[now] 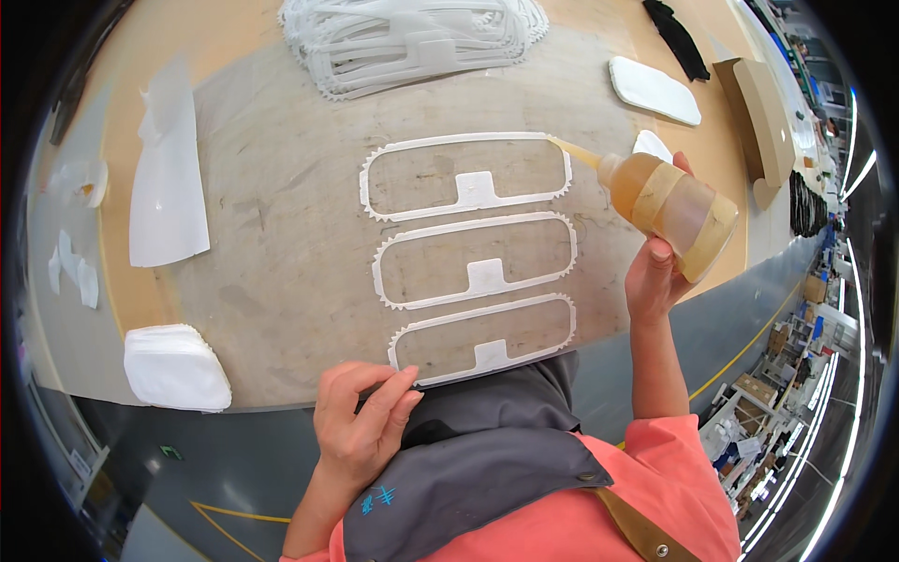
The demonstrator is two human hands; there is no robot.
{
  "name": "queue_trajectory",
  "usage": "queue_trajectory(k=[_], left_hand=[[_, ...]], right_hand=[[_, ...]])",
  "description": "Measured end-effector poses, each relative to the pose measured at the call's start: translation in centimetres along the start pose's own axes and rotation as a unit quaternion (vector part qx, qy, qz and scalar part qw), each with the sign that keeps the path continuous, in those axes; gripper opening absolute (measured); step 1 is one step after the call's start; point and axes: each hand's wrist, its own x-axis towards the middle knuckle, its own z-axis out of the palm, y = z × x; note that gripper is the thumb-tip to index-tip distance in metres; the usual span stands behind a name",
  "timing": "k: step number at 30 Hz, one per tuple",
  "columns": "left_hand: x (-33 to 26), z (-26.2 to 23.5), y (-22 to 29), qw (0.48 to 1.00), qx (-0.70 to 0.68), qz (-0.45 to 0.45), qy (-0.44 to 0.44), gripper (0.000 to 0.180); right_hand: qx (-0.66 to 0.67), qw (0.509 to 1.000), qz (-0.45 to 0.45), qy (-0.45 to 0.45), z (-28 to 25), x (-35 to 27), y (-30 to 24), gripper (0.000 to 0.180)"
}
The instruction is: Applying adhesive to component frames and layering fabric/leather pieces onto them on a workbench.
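My right hand [653,267] is wrapped round a squeeze bottle [674,208] of amber liquid with a tape band round it. The bottle tilts left, and its nozzle tip meets the upper right corner of the farthest white toothed frame [456,139]. Two more such frames, a middle one [485,272] and a near one [491,354], lie below it, each with a small square tab. My left hand [361,412] is at the near frame's lower left end, fingers curled and tips close together. Whether anything is between them is hidden.
A heap of white frames [412,47] lies at the far side. White pad stacks sit at near left [176,367] and far right [654,90]. A translucent sheet [169,178] lies left, a cardboard piece [757,122] right. The table's near edge runs by my apron.
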Motion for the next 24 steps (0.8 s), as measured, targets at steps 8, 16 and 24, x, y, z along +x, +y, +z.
queue_trajectory(k=[8, 16, 24], left_hand=[[0.5, 0.1, 0.4, 1.000, 0.003, 0.023, -0.003, 0.040], [0.3, 0.2, 0.8, 1.000, 0.007, 0.024, -0.002, 0.039], [-0.1, 0.2, 1.2, 0.999, 0.008, 0.032, 0.001, 0.037]], right_hand=[[0.071, 0.995, 0.051, 0.043, -0.5, 0.0, -0.7, 0.090], [0.084, 0.993, 0.058, 0.057, -1.6, -1.0, -0.5, 0.091], [0.097, 0.991, 0.071, 0.061, -2.4, -2.2, -1.2, 0.089]])
